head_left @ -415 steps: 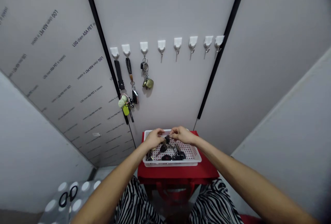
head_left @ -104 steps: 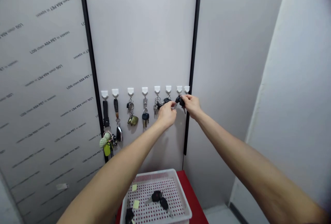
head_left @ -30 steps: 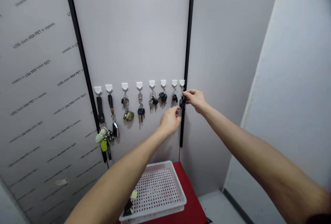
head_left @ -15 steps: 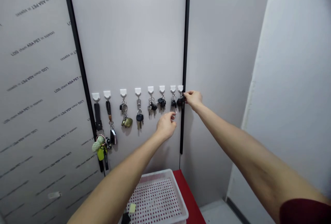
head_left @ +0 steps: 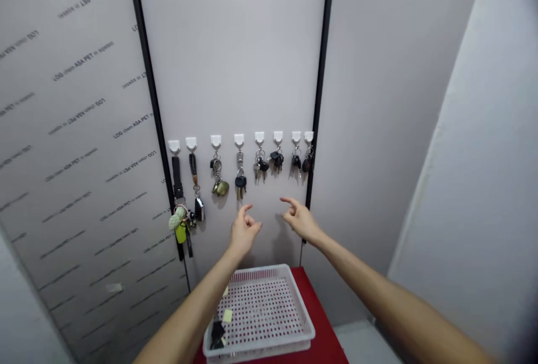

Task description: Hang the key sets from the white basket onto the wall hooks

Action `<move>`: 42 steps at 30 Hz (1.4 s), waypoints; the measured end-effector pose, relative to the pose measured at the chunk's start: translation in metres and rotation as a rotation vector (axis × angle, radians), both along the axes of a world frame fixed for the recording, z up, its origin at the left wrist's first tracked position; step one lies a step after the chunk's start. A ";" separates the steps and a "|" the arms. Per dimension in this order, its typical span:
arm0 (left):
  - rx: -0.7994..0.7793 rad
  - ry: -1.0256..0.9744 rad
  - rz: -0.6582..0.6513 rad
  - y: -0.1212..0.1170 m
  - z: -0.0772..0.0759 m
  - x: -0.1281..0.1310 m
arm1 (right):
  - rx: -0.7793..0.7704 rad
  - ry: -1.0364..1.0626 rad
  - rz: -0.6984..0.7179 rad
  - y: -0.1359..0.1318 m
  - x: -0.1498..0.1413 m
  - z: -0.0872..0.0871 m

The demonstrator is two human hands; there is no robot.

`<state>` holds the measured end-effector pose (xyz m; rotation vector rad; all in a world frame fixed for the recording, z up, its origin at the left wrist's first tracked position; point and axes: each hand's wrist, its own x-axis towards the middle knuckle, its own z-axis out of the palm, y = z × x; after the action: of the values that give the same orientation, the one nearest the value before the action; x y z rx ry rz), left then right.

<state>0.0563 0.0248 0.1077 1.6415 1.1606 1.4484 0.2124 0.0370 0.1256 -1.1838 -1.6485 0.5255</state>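
Observation:
My left hand [head_left: 245,232] is in front of the panel, below a bunch of keys with a dark head [head_left: 241,182]. Its index finger and thumb are apart, and nothing shows between them. To the right, my right hand [head_left: 301,220] stretches its index finger leftward, also without anything visible in it. Above it, two key bunches hang on white hooks: one with a black key [head_left: 296,161] and the rightmost bunch [head_left: 308,162] beside the black strip. Two more bunches, a silver-and-black one [head_left: 260,164] and a black one [head_left: 277,158], hang between the hands' columns.
Farther left hang keys with a brass-coloured piece [head_left: 221,187], a braided black strap [head_left: 193,168] and a flat black strap [head_left: 177,178] with a green charm. Below, a white perforated basket [head_left: 311,332] holds dark items and yellow notes on a red surface [head_left: 321,319].
My right hand has let go of the rightmost key bunch and moved down and left. My left hand has drawn back down and left, away from the keys. The view has shifted.

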 end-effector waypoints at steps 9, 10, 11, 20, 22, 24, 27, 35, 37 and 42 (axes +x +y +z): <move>0.409 -0.168 -0.087 -0.033 0.075 -0.027 | 0.346 0.244 0.411 -0.046 -0.065 0.072; 0.415 -0.174 -0.088 -0.034 0.077 -0.029 | 0.342 0.254 0.427 -0.047 -0.069 0.072; 0.418 -0.178 -0.088 -0.034 0.078 -0.030 | 0.334 0.261 0.440 -0.047 -0.072 0.072; 0.381 -0.135 -0.014 -0.032 0.071 -0.045 | 0.252 0.286 0.448 -0.038 -0.089 0.059; 0.393 -0.097 0.127 -0.025 0.067 -0.062 | 0.212 0.253 0.364 -0.027 -0.089 0.051; 0.418 -0.066 0.390 -0.014 0.062 -0.087 | 0.184 0.202 0.217 -0.012 -0.087 0.044; 0.334 -0.032 0.736 0.006 0.053 -0.121 | 0.202 0.132 -0.010 0.013 -0.088 0.039; -0.042 0.184 0.735 0.040 0.041 -0.113 | 0.207 -0.082 -0.222 0.047 -0.130 0.054; 0.029 0.122 0.641 0.039 0.046 -0.113 | 0.215 -0.056 -0.229 0.048 -0.130 0.058; 0.310 -0.078 0.396 0.028 0.095 -0.134 | 0.333 0.200 -0.108 0.045 -0.117 0.098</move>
<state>-0.0781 0.0525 0.2022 1.5937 1.3201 2.0096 0.0954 0.0818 0.2235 -0.9361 -1.4269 0.2774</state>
